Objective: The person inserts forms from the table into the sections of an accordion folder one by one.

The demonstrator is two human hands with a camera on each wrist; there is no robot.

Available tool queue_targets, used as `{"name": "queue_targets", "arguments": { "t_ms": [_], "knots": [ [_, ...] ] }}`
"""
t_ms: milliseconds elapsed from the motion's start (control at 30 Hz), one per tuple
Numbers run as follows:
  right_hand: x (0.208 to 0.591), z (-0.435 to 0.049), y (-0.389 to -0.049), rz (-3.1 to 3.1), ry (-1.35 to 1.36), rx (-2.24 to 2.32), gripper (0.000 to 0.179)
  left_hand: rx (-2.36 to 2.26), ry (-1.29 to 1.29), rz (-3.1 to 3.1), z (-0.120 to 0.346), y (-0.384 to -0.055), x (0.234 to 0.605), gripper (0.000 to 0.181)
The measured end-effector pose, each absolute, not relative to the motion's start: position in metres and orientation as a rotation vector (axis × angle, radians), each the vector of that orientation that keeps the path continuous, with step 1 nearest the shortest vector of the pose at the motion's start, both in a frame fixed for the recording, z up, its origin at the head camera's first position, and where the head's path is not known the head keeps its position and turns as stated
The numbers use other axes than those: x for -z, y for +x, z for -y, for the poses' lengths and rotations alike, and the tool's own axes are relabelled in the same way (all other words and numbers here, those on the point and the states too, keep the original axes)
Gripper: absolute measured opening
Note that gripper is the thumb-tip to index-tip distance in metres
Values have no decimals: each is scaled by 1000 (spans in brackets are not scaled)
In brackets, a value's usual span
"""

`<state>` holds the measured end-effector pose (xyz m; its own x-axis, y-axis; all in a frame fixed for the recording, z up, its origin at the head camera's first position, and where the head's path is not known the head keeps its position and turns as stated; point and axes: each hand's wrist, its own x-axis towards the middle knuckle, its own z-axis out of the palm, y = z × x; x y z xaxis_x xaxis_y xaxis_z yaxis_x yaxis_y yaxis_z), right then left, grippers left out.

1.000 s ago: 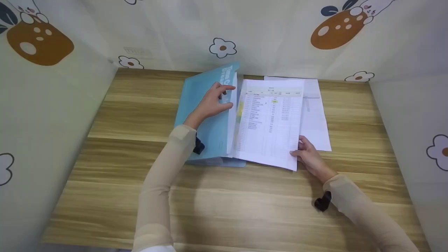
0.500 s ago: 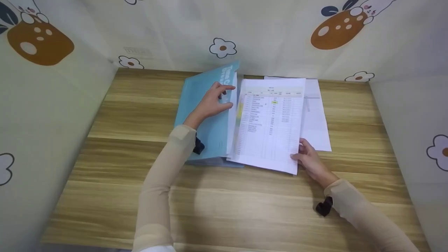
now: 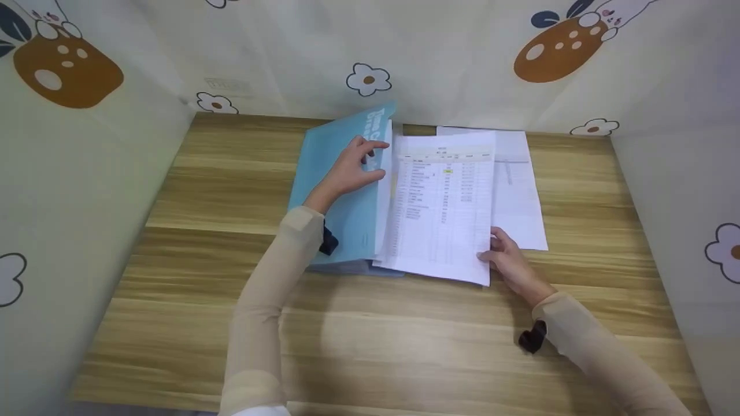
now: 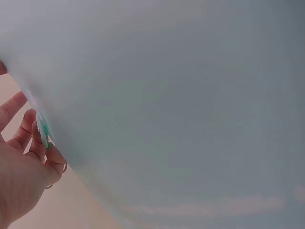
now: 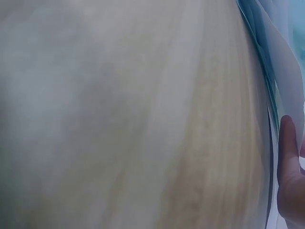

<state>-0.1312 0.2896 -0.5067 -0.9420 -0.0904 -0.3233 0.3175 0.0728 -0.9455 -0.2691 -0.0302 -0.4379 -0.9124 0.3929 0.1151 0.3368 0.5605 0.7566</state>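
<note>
A light-blue folder (image 3: 347, 237) lies near the back of the table with its cover raised at an angle and white pages inside. My left hand (image 3: 347, 167) reaches over the cover and holds its free edge between thumb and fingers. The translucent cover (image 4: 167, 105) fills most of the left wrist view beside the left hand (image 4: 24, 167). At the folder's right is a printed sheet (image 3: 439, 237) with a table and one highlighted cell. My right hand (image 3: 511, 263) pinches its lower right edge; part of this hand (image 5: 291, 176) also shows in the right wrist view.
More white paper (image 3: 518, 185) lies flat behind and to the right of the printed sheet. The wooden table (image 3: 202, 260) meets a patterned curtain wall (image 3: 300, 69) at the back and sides. Black wrist cameras (image 3: 533, 338) sit at both cuffs.
My right hand and the printed sheet first shifted slightly toward me, then slightly left toward the folder. The left hand and the cover have stayed in place.
</note>
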Motion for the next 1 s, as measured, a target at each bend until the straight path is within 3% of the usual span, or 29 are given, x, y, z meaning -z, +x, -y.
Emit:
{"name": "queue_targets", "arguments": {
  "t_ms": [1000],
  "knots": [
    [501,-279,-163,-1884,283,2070,48,-1303,662,-2717,30,-269,437,49]
  ]
}}
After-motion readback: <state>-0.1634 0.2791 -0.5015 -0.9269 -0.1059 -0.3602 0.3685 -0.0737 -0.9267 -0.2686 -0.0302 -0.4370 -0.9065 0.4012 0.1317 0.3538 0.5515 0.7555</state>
